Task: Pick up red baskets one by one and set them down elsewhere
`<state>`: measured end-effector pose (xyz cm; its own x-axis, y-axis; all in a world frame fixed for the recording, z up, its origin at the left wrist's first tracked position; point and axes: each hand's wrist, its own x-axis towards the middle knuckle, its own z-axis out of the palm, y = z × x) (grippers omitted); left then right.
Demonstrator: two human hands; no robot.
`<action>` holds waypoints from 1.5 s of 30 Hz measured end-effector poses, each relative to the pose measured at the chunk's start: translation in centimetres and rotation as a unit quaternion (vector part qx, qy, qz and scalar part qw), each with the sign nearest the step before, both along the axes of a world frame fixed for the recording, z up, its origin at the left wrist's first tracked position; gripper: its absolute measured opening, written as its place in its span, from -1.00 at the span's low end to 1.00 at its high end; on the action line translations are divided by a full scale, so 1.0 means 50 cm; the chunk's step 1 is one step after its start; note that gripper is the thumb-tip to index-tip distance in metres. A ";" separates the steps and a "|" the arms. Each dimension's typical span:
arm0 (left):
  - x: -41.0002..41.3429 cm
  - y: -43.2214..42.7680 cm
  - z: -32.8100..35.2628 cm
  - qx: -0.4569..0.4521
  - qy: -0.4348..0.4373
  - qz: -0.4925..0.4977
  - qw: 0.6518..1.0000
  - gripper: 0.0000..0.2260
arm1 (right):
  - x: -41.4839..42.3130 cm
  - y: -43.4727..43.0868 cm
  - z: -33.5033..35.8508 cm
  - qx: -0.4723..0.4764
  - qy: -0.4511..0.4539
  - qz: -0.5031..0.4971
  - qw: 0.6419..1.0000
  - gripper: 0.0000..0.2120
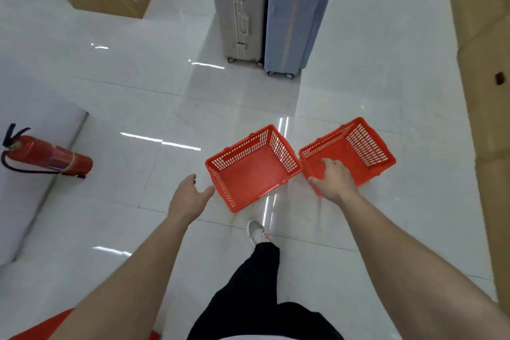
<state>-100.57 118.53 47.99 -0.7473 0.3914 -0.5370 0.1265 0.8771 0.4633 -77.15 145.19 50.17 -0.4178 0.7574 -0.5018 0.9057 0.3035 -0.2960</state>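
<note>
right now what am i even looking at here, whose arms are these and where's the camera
There is one picture, taken by a wide-angle camera worn on a person's head, looking forward and down. The two bare arms are that person's own. The right hand grips the near rim of the right red basket. The left hand is open, just beside the left red basket, not holding it. Both baskets look empty and sit close over a glossy white tiled floor. Further off stand two suitcases, and a red fire extinguisher stands at the left.
</note>
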 end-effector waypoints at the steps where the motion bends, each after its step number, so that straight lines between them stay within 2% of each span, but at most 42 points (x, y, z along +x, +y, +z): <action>1: -0.020 0.015 -0.029 -0.009 -0.010 0.013 1.000 -0.29 | -0.027 0.022 -0.027 -0.008 -0.003 0.000 1.000 -0.37; 8: -0.150 0.096 -0.287 -0.046 -0.055 0.105 0.992 -0.29 | -0.220 0.180 -0.277 -0.048 -0.006 0.044 0.998 -0.35; 16: -0.217 0.133 -0.702 -0.069 -0.053 0.189 0.978 -0.22 | -0.339 0.298 -0.729 -0.062 -0.027 0.082 0.994 -0.39; 20: -0.198 0.145 -0.911 -0.093 -0.053 0.223 0.969 -0.18 | -0.350 0.340 -0.945 -0.014 -0.034 0.101 0.994 -0.34; 22: -0.184 0.156 -0.993 -0.092 -0.057 0.243 0.964 -0.21 | -0.349 0.359 -1.025 0.012 -0.028 0.109 0.994 -0.32; 25: -0.161 0.174 -1.077 -0.055 -0.073 0.273 0.958 -0.34 | -0.351 0.383 -1.107 -0.007 -0.030 0.099 0.995 -0.27; 27: -0.148 0.183 -1.100 -0.041 -0.067 0.290 0.954 -0.38 | -0.346 0.392 -1.136 -0.017 -0.012 0.091 0.996 -0.33; 30: -0.131 0.183 -1.093 -0.026 -0.023 0.278 0.960 -0.46 | -0.342 0.395 -1.129 -0.006 0.033 0.075 0.997 -0.50; 34: -0.100 0.158 -0.982 -0.019 0.011 0.306 0.952 -0.49 | -0.342 0.376 -1.028 -0.022 0.077 0.076 0.994 -0.53; 40: -0.057 0.061 -0.662 -0.029 0.031 0.386 0.921 -0.61 | -0.412 0.321 -0.719 -0.056 0.144 0.150 0.977 -0.45; 45: 0.037 -0.063 -0.346 0.021 0.093 0.485 0.870 -0.65 | -0.484 0.227 -0.404 -0.079 0.186 0.258 0.945 -0.43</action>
